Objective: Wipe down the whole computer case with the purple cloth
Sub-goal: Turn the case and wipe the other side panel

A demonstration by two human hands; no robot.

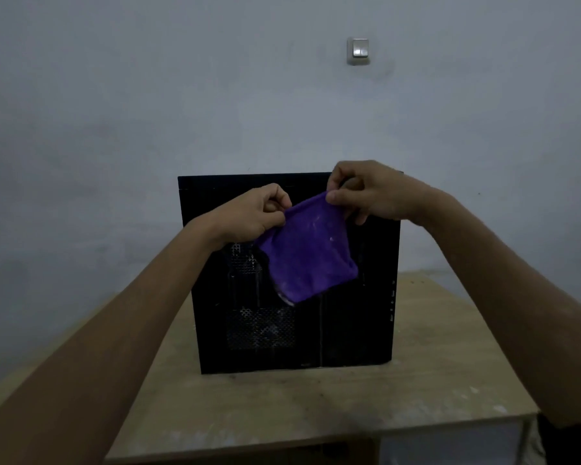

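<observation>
Because the purple cloth [311, 250] hangs limp from its top edge and sags into soft folds, it looks light and floppy, a thing that will bunch or slip out of shape unless it is gathered or folded into a pad before rubbing. The best hold is where it is held now, along the upper hem, or wadded in one palm for wiping.

The left hand [252, 213] pinches the cloth's upper left corner between thumb and curled fingers; the right hand [366, 193] pinches the upper right corner in the same way, a little higher. The cloth dangles below and between both hands.

The computer case [349, 330] stands upright on the desk [416, 397], just beyond the hands and directly behind the cloth, its dark face with mesh vents turned toward the person. It is rigid, boxy and probably fairly heavy, so it should stay put under light wiping, though the vents may snag fibres. In this dim view I cannot tell whether the cloth's lower edge touches the case or hangs just in front of it.
</observation>
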